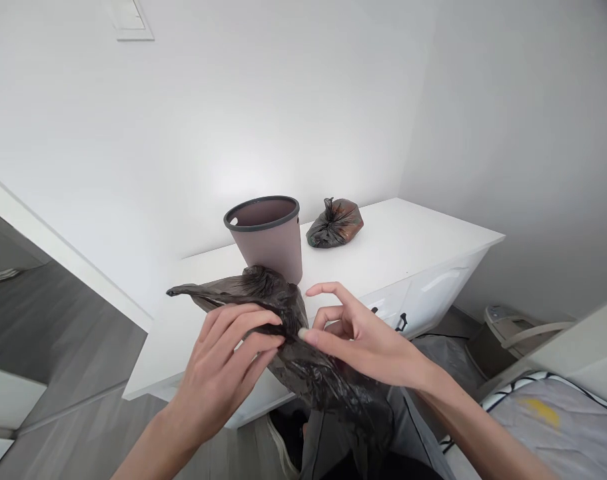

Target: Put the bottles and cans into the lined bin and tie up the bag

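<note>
A thin black plastic trash bag hangs loose and crumpled over the front edge of the white cabinet, trailing down over my lap. My left hand is closed on its edge, thumb and fingertips pinching the film. My right hand is just to the right, index finger raised apart from the thumb and the other fingers curled. Its thumb tip touches the bag. Behind the bag stands an upright mauve trash bin with a dark rim; no liner shows over that rim. The bag covers its lower front.
A knotted black bag with reddish contents rests on the white cabinet top, right of the bin. White walls enclose the back and right. A grey-brown container stands at lower right, near a patterned mattress.
</note>
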Demonstrator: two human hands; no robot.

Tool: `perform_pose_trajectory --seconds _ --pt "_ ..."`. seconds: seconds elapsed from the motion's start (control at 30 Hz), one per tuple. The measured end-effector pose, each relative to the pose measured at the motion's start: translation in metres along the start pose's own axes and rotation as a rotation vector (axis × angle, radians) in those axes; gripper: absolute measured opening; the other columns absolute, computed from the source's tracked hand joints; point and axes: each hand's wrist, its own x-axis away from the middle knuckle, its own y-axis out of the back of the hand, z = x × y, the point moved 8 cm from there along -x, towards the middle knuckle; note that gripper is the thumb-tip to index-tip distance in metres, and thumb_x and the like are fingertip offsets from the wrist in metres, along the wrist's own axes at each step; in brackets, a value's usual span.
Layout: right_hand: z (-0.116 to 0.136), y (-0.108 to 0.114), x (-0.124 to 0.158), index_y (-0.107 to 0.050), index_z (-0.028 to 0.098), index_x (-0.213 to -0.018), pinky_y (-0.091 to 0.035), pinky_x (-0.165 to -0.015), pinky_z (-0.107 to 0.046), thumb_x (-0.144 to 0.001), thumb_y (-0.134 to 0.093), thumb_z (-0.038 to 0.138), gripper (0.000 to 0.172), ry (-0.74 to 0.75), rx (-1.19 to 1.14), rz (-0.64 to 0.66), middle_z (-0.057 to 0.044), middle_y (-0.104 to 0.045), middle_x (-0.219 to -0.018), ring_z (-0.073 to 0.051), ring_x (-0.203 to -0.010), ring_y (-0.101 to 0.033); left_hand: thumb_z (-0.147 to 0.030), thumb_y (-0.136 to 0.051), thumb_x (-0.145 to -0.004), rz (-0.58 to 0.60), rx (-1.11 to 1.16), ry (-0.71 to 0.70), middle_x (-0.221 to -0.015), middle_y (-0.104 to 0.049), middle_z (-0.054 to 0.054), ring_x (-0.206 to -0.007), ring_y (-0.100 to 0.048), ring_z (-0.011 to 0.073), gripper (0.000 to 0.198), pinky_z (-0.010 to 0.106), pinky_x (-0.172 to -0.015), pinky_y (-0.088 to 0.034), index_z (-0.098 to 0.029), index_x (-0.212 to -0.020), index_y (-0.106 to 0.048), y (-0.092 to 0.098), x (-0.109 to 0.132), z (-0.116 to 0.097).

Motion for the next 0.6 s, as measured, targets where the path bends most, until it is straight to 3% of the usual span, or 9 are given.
perform_pose_trajectory --seconds 0.07,0.13,0.27,0.4,0.47,0.53,0.6 --pt "-0.003 -0.006 -0.004 -0.046 0.030 -0.134 -0.038 -0.055 -0.023 -0.091 -0.074 0.057 0.058 -0.011 -0.011 0.054 0.006 -0.059 -0.082 -0.010 -0.061 -0.046 0.001 -0.068 -0.091 0.020 0.027 0.019 -0.114 -0.074 0.008 -0.108 -0.066 0.0225 0.024 0.040 -0.091 -0.049 -0.021 -0.101 -0.064 0.003 0.009 0.001" --pt "-0.001 -0.004 -0.009 -0.050 0.029 -0.131 -0.040 -0.055 -0.023 -0.090 -0.075 0.057 0.055 0.026 0.004 0.009 0.006 -0.060 -0.081 -0.011 -0.061 -0.049 0.000 -0.068 -0.092 0.032 0.044 0.037 -0.116 -0.074 0.008 -0.110 -0.066 0.0221 0.023 0.040 -0.092 -0.050 -0.021 -0.098 -0.061 0.009 0.017 0.002" --pt "0.011 0.020 -0.016 -0.058 0.026 -0.121 -0.040 -0.053 -0.024 -0.087 -0.073 0.064 0.054 0.142 0.077 -0.274 0.005 -0.060 -0.078 -0.011 -0.058 -0.050 0.000 -0.063 -0.094 0.108 0.028 -0.045 -0.126 -0.074 0.009 -0.129 -0.062 0.0227 0.021 0.042 -0.109 -0.048 -0.020 -0.093 -0.057 0.020 0.026 -0.010" --pt "0.037 0.038 -0.015 -0.058 0.025 -0.117 -0.040 -0.050 -0.025 -0.088 -0.070 0.069 0.054 0.298 0.116 -0.470 0.005 -0.059 -0.077 -0.010 -0.054 -0.048 -0.002 -0.047 -0.100 0.291 0.083 -0.153 -0.139 -0.071 0.008 -0.143 -0.055 0.0223 0.021 0.043 -0.125 -0.039 -0.020 -0.099 -0.058 0.021 0.032 -0.030" --pt "0.052 0.042 -0.012 -0.058 0.025 -0.116 -0.039 -0.048 -0.025 -0.089 -0.069 0.068 0.051 0.361 0.155 -0.519 0.005 -0.059 -0.079 -0.009 -0.052 -0.046 -0.008 -0.044 -0.103 0.402 0.153 -0.115 -0.137 -0.072 0.006 -0.130 -0.066 0.0209 0.019 0.038 -0.115 -0.049 -0.021 -0.104 -0.057 0.020 0.037 -0.033" --pt "0.067 0.043 -0.009 -0.058 0.025 -0.114 -0.038 -0.047 -0.024 -0.091 -0.069 0.065 0.047 0.394 0.196 -0.551 0.004 -0.059 -0.080 -0.008 -0.052 -0.045 -0.016 -0.045 -0.105 0.503 0.194 0.022 -0.140 -0.071 0.005 -0.099 -0.077 0.0179 0.016 0.030 -0.089 -0.060 -0.024 -0.111 -0.057 0.017 0.044 -0.024" --pt "0.079 0.041 -0.006 -0.058 0.025 -0.113 -0.038 -0.046 -0.023 -0.094 -0.068 0.061 0.042 0.410 0.210 -0.568 0.004 -0.058 -0.081 -0.008 -0.051 -0.044 -0.023 -0.046 -0.106 0.567 0.209 0.204 -0.145 -0.068 0.005 -0.077 -0.077 0.0156 0.022 0.027 -0.068 -0.059 -0.028 -0.125 -0.056 0.015 0.055 -0.006"
